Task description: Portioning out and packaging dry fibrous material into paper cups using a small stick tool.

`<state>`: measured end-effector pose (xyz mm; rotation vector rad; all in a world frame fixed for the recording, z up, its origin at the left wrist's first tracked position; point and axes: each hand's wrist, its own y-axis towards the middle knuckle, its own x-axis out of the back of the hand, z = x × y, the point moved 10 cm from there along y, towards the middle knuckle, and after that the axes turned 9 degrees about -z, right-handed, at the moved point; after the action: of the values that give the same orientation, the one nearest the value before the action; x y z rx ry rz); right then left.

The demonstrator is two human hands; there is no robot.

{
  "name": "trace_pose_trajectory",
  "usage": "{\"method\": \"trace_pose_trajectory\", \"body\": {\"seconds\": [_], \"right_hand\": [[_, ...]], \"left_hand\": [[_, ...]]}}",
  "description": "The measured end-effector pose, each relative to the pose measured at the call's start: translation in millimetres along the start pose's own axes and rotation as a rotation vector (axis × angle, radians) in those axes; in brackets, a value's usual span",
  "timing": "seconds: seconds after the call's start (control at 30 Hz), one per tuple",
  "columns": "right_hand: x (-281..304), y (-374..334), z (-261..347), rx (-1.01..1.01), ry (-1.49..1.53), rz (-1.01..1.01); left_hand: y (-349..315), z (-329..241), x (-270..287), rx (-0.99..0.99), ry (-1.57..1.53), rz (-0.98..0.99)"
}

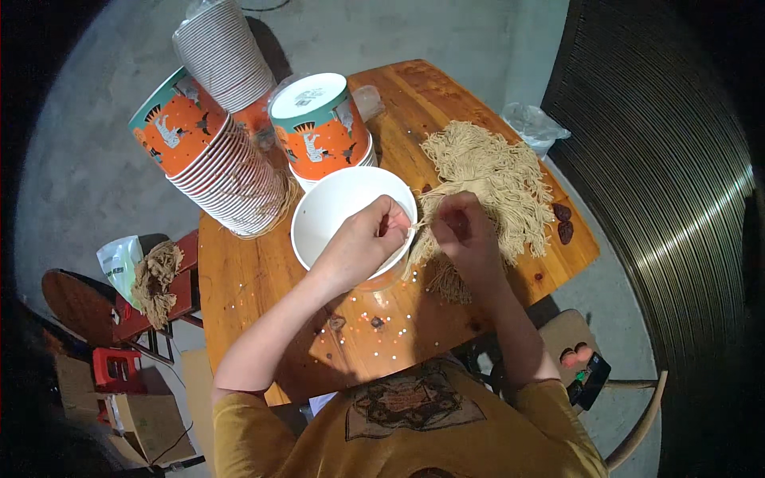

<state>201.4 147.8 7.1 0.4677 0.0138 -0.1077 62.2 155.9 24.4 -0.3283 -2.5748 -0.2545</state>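
A white paper bucket (327, 199) stands open-side up on the table in front of me. Over its right rim, my left hand (362, 243) is closed, thumb and forefinger pinching a short beige string (417, 226). That string stretches across to my right hand (464, 235), whose fingers are curled and closed at its other side; their tips are partly in shadow. Right beside and behind my right hand lies a heap of beige strings (498, 175), spread in loose bundles. Some strands hang down near the bucket's right side.
Upside-down stacks of orange-and-teal printed buckets (231, 179) stand at the left and back. Small pale beads (382, 319) are scattered over the wooden table (255, 319). Dark reddish pieces (564, 231) sit by its right edge. A clear plastic bag (535, 123) is beyond that edge.
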Motion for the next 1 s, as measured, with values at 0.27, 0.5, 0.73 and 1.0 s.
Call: {"method": "trace_pose_trajectory", "body": {"seconds": [0.27, 0.5, 0.73, 1.0], "right_hand": [[-10.5, -5.9, 25.6, 0.195, -0.330, -0.005], [-14.4, -8.4, 40.7, 0.400, -0.478, -0.049], [-19.8, -10.2, 49.6, 0.496, -0.625, -0.038], [-12.8, -1.3, 41.3, 0.363, -0.511, -0.047]], "left_hand": [[-3.0, 1.1, -3.5, 0.042, -0.009, 0.046], [-2.8, -4.5, -1.6, -0.003, -0.040, 0.020], [-2.2, -7.8, -2.0, -0.043, -0.046, 0.018], [-1.6, -9.5, -0.9, -0.049, 0.003, 0.023]]}}
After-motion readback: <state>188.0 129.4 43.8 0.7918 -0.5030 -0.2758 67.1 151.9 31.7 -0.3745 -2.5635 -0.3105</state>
